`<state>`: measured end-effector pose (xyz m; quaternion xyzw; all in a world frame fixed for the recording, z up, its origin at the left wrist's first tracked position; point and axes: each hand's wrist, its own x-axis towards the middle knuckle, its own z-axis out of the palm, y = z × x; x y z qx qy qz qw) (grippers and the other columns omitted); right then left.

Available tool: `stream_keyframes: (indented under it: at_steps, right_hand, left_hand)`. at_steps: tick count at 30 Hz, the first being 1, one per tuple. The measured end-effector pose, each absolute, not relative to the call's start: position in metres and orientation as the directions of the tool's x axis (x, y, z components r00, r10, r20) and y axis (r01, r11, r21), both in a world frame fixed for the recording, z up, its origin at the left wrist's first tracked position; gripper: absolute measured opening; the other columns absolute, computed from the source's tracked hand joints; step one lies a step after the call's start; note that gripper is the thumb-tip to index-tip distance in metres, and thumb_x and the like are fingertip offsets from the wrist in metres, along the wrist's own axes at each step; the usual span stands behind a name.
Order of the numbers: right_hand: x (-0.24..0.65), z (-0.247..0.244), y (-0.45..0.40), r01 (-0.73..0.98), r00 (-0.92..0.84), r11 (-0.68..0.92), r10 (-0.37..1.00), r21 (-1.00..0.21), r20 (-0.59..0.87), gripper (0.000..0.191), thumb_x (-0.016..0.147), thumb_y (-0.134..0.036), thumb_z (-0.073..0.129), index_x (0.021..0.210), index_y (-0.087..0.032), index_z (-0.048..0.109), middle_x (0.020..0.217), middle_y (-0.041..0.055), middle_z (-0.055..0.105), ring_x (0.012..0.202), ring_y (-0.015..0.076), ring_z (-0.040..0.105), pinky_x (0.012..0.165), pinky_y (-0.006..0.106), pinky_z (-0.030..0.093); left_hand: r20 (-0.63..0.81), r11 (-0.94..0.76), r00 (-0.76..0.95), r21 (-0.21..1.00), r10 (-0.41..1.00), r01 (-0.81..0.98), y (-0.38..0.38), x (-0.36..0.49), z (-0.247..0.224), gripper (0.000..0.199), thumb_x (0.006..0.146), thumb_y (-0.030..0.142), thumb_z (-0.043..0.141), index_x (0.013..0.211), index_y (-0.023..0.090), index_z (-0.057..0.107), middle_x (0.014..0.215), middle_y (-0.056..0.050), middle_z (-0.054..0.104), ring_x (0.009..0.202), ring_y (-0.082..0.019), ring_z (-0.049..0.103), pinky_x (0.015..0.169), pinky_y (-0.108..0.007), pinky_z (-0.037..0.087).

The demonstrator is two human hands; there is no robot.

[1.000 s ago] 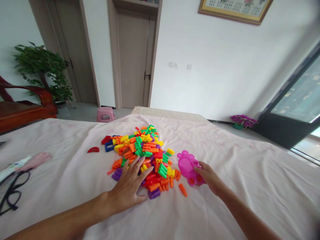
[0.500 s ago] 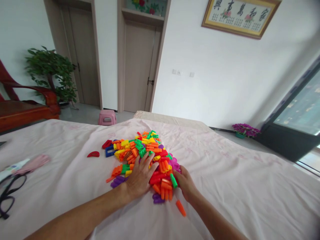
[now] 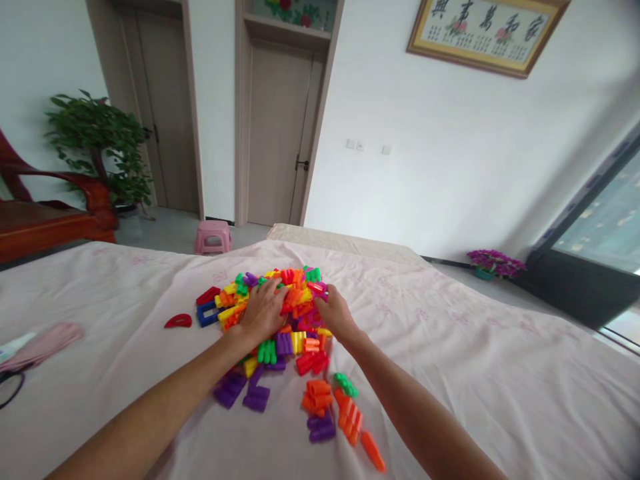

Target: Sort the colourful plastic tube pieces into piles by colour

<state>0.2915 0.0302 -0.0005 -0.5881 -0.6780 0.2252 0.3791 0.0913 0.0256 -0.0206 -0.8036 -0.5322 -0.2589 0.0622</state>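
A heap of colourful plastic pieces (image 3: pixel 300 308) lies on the pale cloth (image 3: pixel 450 373). My left hand (image 3: pixel 263 310) rests on the heap's left part, palm down with fingers spread. My right hand (image 3: pixel 336 312) is at the heap's right edge, its fingers bent against the pieces; what they hold, if anything, is hidden. Nearer me lie purple pieces (image 3: pixel 257 399), orange pieces (image 3: pixel 350 417), a green piece (image 3: pixel 346 385) and a single orange piece (image 3: pixel 373 451). Left of the heap are a blue frame-shaped piece (image 3: pixel 207 314) and a red curved piece (image 3: pixel 179 321).
At the left edge of the cloth lie a pink cloth item (image 3: pixel 55 340), a white tube (image 3: pixel 16 347) and black glasses (image 3: pixel 13 387), partly cut off. Beyond the cloth stand a pink stool (image 3: pixel 213 237), a wooden chair (image 3: pixel 60 213) and a potted plant (image 3: pixel 100 147).
Both hands have moved forward, the left also slightly left and the right to the left. The heap has shifted and been rearranged, leaving several pieces separate near me.
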Motion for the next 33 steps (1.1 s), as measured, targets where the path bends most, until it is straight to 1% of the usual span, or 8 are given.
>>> stream_keyframes:
  at_steps: [5,8,12,16,19,22,25,33]
  right_hand:
    - [0.281,0.021,0.038,0.858,-0.123,0.282,0.924,-0.429,0.361,0.032,0.093,-0.021,0.04,0.123,-0.016,0.051,0.093,0.0113,0.071,0.081,0.0254,0.065,0.072,0.032,0.042]
    - [0.295,0.027,0.035,0.84,-0.071,0.286,0.901,-0.461,0.429,0.034,0.095,-0.024,0.039,0.127,-0.017,0.05,0.095,0.0096,0.072,0.082,0.0239,0.066,0.072,0.03,0.042]
    - [0.326,0.028,0.014,0.727,-0.041,0.356,0.876,-0.588,0.481,0.034,0.095,-0.029,0.044,0.126,-0.019,0.051,0.095,0.0067,0.073,0.083,0.0217,0.067,0.073,0.028,0.045]
    - [0.335,0.026,-0.028,0.639,-0.312,0.512,0.854,-0.574,0.415,0.032,0.097,-0.031,0.046,0.127,-0.022,0.053,0.107,0.007,0.073,0.09,0.0204,0.068,0.078,0.028,0.048]
    - [0.322,0.02,-0.053,0.591,-0.624,0.673,0.731,-0.445,0.275,0.032,0.098,-0.024,0.045,0.129,-0.023,0.055,0.108,0.0068,0.073,0.092,0.0195,0.069,0.077,0.027,0.047]
    - [0.303,0.007,-0.056,0.547,-0.769,0.784,0.609,-0.294,0.192,0.033,0.098,-0.016,0.045,0.127,-0.022,0.058,0.101,0.007,0.075,0.087,0.0189,0.069,0.073,0.026,0.046]
    - [0.291,-0.004,-0.039,0.556,-0.775,0.798,0.599,-0.232,0.201,0.033,0.099,-0.016,0.044,0.13,-0.021,0.058,0.104,0.0081,0.075,0.089,0.0189,0.07,0.075,0.026,0.047]
    - [0.271,-0.005,0.024,0.703,-0.58,0.655,0.753,-0.277,0.31,0.036,0.102,-0.027,0.043,0.136,-0.026,0.055,0.125,0.0067,0.07,0.108,0.0216,0.068,0.088,0.028,0.05]
  left_hand:
    - [0.361,-0.382,0.266,0.303,0.894,0.873,0.064,0.067,-0.014,0.038,0.076,0.019,0.062,0.113,0.02,0.067,0.128,-0.014,0.064,0.129,-0.034,0.052,0.108,-0.049,0.038]
    - [0.326,-0.387,0.277,0.347,0.904,0.854,0.079,0.055,-0.009,0.03,0.081,0.022,0.058,0.109,0.019,0.068,0.122,-0.013,0.068,0.119,-0.031,0.06,0.102,-0.042,0.043]
    - [0.32,-0.392,0.275,0.4,0.907,0.829,0.077,0.038,-0.004,0.044,0.078,0.019,0.056,0.121,0.015,0.064,0.127,-0.012,0.066,0.119,-0.028,0.06,0.103,-0.035,0.045]
    - [0.353,-0.423,0.284,0.422,0.891,0.802,0.051,0.015,-0.009,0.06,0.071,0.016,0.057,0.13,0.02,0.06,0.138,-0.009,0.061,0.131,-0.027,0.052,0.114,-0.038,0.036]
    - [0.347,-0.343,0.189,0.463,0.919,0.817,0.034,-0.002,-0.018,0.053,0.076,0.025,0.057,0.129,0.021,0.06,0.136,-0.009,0.063,0.13,-0.028,0.052,0.114,-0.042,0.036]
    - [0.355,-0.227,0.039,0.504,0.934,0.834,0.024,-0.016,-0.031,0.043,0.087,0.034,0.05,0.127,0.022,0.061,0.134,-0.009,0.063,0.128,-0.026,0.054,0.113,-0.039,0.037]
    - [0.371,-0.179,-0.049,0.555,0.927,0.813,0.022,-0.023,-0.046,0.045,0.094,0.04,0.04,0.126,0.017,0.061,0.134,-0.012,0.063,0.129,-0.026,0.054,0.112,-0.04,0.038]
    - [0.515,-0.261,-0.113,0.597,0.85,0.759,0.019,-0.016,-0.059,0.045,0.099,0.042,0.035,0.122,0.015,0.062,0.128,-0.013,0.067,0.124,-0.026,0.058,0.11,-0.046,0.042]
